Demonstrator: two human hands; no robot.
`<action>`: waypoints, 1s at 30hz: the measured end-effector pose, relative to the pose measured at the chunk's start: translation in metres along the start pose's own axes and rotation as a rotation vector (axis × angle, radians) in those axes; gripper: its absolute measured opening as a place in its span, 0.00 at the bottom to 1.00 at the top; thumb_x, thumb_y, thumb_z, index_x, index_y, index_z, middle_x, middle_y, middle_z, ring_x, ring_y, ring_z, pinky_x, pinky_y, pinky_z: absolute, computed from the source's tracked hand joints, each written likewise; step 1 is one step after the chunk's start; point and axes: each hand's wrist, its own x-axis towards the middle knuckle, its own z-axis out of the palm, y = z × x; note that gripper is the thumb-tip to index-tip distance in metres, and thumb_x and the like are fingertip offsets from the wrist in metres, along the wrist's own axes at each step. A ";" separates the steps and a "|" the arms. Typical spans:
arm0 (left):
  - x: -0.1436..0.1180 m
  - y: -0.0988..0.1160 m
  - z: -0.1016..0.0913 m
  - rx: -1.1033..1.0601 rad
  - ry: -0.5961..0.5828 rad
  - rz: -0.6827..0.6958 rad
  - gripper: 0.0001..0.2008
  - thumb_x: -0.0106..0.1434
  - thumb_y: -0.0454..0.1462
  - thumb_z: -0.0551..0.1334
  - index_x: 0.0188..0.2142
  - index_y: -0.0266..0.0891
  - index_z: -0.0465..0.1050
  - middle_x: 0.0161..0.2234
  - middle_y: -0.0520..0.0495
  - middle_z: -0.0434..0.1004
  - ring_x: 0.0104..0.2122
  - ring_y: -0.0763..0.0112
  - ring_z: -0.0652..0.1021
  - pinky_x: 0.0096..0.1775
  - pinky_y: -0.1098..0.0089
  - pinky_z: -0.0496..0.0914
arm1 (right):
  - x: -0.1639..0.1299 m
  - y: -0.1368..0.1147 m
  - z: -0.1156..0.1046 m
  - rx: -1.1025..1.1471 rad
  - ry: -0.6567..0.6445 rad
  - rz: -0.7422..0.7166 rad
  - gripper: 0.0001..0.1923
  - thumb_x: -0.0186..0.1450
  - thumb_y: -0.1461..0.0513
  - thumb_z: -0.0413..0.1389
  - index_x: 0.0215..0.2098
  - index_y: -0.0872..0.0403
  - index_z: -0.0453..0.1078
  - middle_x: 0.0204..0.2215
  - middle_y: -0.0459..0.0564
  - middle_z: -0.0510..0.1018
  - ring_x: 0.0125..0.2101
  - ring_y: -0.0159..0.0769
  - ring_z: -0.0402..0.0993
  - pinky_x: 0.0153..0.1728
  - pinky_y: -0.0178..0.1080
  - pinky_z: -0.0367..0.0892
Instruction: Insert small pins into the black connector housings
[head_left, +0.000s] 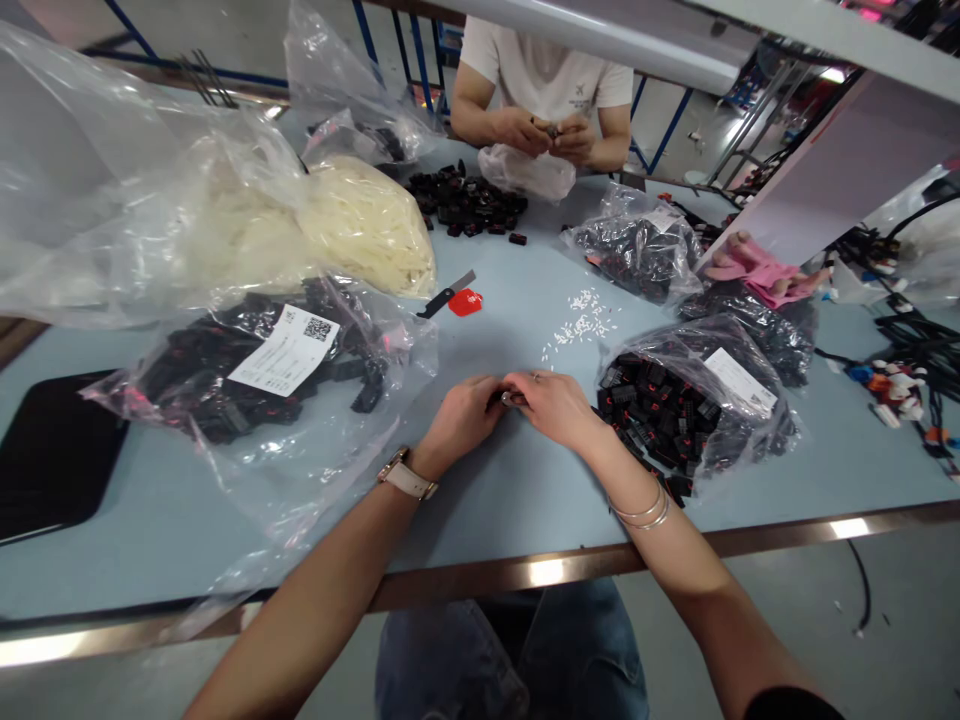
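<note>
My left hand (466, 418) and my right hand (553, 405) meet over the middle of the table, fingers closed together. Pinched between them is a small black connector (495, 399), mostly hidden by the fingers; it looks like the loose black connectors (649, 410) spilling from an open plastic bag (739, 405) right of my right hand. Beyond my hands lies a scatter of tiny white pieces (583, 325). A small knife (448, 294) rests against a red piece (466, 302), farther off to the left.
At left are a labelled bag of black parts (225, 370), a large bag of cream-coloured strips (367, 220) and a black tablet-like slab (56, 450). Across the table a person (547, 100) handles a small part behind a pile of black connectors (465, 200). More bags (637, 245) stand at right.
</note>
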 end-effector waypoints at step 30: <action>-0.001 0.000 0.000 -0.071 0.020 -0.007 0.06 0.60 0.33 0.60 0.38 0.39 0.73 0.34 0.48 0.78 0.33 0.68 0.76 0.35 0.69 0.69 | 0.006 0.032 0.010 0.128 -0.025 0.178 0.11 0.64 0.61 0.51 0.36 0.51 0.76 0.35 0.49 0.78 0.33 0.33 0.72 0.32 0.33 0.58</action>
